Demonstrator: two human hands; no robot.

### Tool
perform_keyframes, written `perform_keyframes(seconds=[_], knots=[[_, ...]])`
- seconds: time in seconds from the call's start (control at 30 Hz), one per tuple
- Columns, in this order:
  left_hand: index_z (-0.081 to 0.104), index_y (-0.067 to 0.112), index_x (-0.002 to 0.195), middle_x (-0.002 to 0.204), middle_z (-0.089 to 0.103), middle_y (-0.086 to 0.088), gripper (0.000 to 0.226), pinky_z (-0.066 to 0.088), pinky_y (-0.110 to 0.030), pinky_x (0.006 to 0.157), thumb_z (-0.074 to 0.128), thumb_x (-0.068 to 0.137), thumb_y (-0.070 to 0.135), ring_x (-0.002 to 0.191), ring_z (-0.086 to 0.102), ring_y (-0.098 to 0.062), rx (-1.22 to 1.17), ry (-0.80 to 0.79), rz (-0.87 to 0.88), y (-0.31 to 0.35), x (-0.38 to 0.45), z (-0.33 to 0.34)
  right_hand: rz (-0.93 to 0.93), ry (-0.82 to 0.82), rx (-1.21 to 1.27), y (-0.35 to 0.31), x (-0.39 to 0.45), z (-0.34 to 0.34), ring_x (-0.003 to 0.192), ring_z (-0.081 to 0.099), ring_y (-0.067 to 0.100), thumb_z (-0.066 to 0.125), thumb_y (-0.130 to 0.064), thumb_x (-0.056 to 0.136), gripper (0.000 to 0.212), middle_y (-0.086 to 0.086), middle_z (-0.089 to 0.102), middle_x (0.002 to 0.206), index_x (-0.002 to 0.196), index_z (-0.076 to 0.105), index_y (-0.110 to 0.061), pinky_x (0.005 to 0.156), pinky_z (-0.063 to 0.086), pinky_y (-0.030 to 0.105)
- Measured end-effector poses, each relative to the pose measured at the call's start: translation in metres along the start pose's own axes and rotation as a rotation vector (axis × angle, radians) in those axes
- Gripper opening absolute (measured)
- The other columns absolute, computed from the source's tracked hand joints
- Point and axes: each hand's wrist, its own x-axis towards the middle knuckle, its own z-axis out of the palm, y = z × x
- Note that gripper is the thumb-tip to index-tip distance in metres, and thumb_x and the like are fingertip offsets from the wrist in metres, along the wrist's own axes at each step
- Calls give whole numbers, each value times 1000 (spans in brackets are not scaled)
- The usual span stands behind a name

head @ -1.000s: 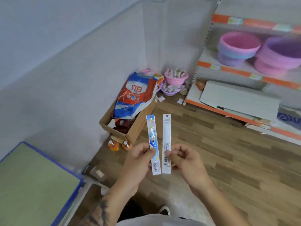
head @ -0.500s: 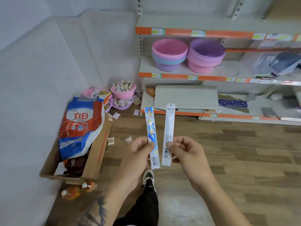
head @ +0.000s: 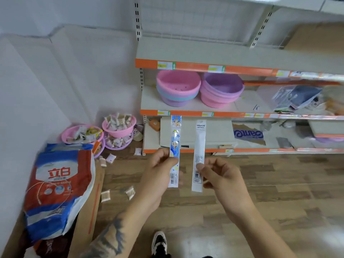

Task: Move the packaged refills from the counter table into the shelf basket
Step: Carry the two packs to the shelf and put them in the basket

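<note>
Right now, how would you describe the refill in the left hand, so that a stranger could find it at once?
Start from the shelf with orange edges; two hands are raised in front of its lowest level. The left hand pinches a blue refill upright, beside a white refill in the right hand. Only the blue one carries cartoon pictures; the other is plain.

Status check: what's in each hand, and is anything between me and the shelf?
Left hand pinches blue refill pack, upright. Right hand pinches white refill pack, upright. Packs apart, not yet shelved. Bare wood floor ahead to shelf.
</note>
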Motion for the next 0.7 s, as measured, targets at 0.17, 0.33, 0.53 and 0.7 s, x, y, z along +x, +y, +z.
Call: perform_keyframes(seconds=[0.17, 0.33, 0.53, 0.7], knots=[[59, 4, 97, 78, 60, -17, 5, 44, -36, 50, 55, 97, 4, 60, 57, -30, -47, -54, 46, 28, 45, 21, -114, 53, 17, -36, 39, 7, 70, 62, 23, 71, -9, 96, 4, 15, 74, 82, 99, 69, -10, 66, 52, 35], [64, 2, 106, 96, 62, -34, 19, 41, -29, 46, 64, 92, 15, 63, 57, -30, -135, -136, 97, 65, 81, 49, -257, 83, 91, -76, 84, 12, 72, 63, 31, 70, -6, 95, 16, 17, 75, 81, 107, 62, -12, 70, 51, 43], [73, 7, 109, 85, 65, -17, 32, 38, -29, 49, 65, 83, 23, 67, 56, -28, -211, -257, 256, 136, 130, 80, -493, 58, 141, -137, 156, 11, 66, 67, 25, 67, -1, 96, 12, 7, 74, 77, 99, 60, -9, 59, 56, 35], [72, 10, 112, 79, 61, -13, 33, 39, -29, 49, 67, 86, 28, 64, 56, -28, -208, -246, 406, 201, 179, 116, -627, 37, 201, -191, 219, 3, 72, 64, 13, 68, -7, 95, 7, 11, 68, 84, 97, 65, -13, 56, 52, 16]])
